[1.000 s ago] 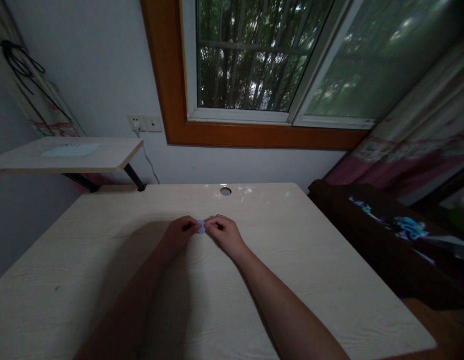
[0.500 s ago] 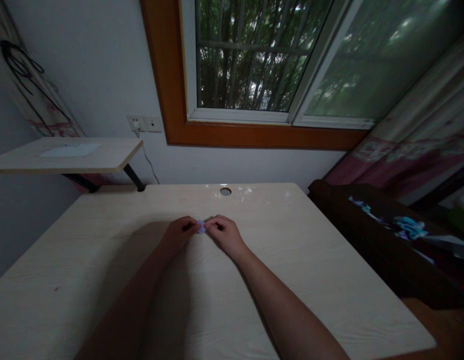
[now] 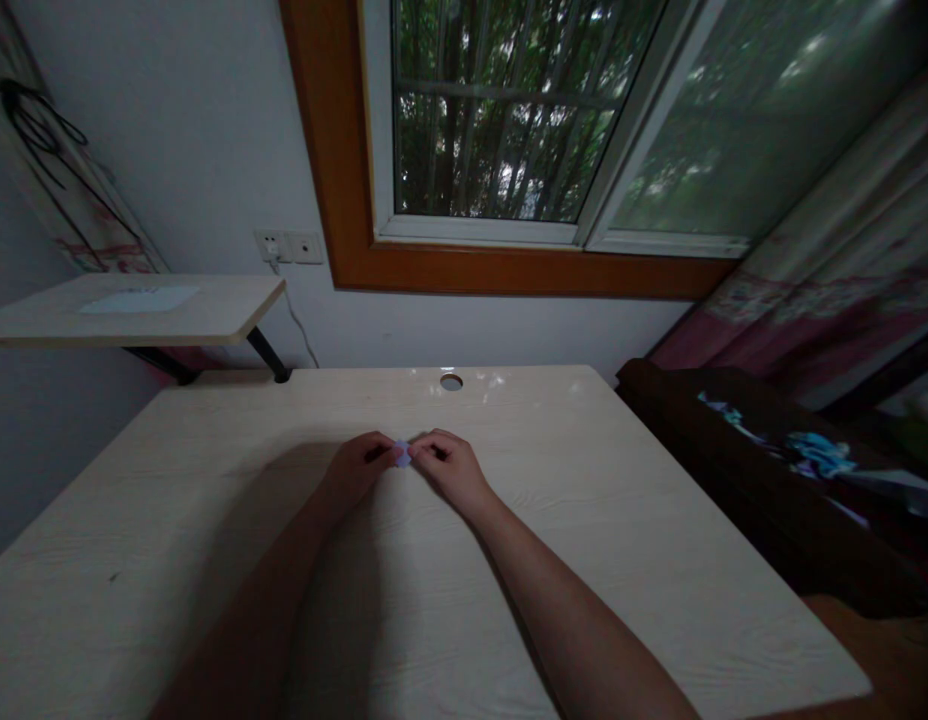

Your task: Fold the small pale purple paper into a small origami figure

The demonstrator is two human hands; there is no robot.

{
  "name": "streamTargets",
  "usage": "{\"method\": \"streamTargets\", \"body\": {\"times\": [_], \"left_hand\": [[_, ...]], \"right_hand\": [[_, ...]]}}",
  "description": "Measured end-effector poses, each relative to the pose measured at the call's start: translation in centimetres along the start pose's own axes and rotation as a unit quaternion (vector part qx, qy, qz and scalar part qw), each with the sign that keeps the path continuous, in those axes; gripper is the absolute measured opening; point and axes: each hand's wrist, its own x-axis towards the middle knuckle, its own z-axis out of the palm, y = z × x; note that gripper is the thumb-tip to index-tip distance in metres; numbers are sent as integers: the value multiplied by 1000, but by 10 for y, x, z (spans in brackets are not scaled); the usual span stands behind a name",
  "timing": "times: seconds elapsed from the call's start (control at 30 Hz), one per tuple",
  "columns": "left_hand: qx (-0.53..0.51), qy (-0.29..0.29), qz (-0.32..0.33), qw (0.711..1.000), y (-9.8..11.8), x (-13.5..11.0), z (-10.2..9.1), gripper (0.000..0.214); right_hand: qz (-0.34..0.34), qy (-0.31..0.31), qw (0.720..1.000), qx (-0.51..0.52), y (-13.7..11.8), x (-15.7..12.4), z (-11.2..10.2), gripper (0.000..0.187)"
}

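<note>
Clock centred on the small lilac piece (image 3: 402,459), 12 toward the window (image 3: 509,150). I have the left hand (image 3: 359,465) at 9 o'clock and the right hand (image 3: 453,472) at 3 o'clock, both low over the counter (image 3: 584,560). Left fingers: thumb and index pinched on the piece's near-9 edge. Right fingers: look pinched on its 3 o'clock edge, tips close to the left ones. So, done: piece in a two-sided grip, held between the hands. Not done: neither hand has let go, piece not laid down free. I'd call it mid-handling. Too small for me to read folds or outline, so I can't say how much shaping is done or left; can't tell either whether the piece touches the counter or sits just above it.

Around it: cable hole (image 3: 452,382) near, at 1 o'clock, nothing of mine on it. Raised shelf (image 3: 231,310) well apart at 10 o'clock, pale sheet (image 3: 140,300) lying on it, neither hand near. Dark furniture (image 3: 674,410) off at 3 o'clock, blue bundle (image 3: 820,455) on top, untouched.
</note>
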Motion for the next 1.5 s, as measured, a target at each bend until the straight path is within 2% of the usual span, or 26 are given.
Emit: {"method": "streamTargets", "body": {"times": [0.3,1.5], "left_hand": [[-4,-1,-9,1000,5,-1,-1,31],[1,3,0,1000,1,-1,0,29]], "right_hand": [[-1,-2,1000,-6,0,0,-1,12],[-2,-2,1000,3,0,0,-1,12]]}}
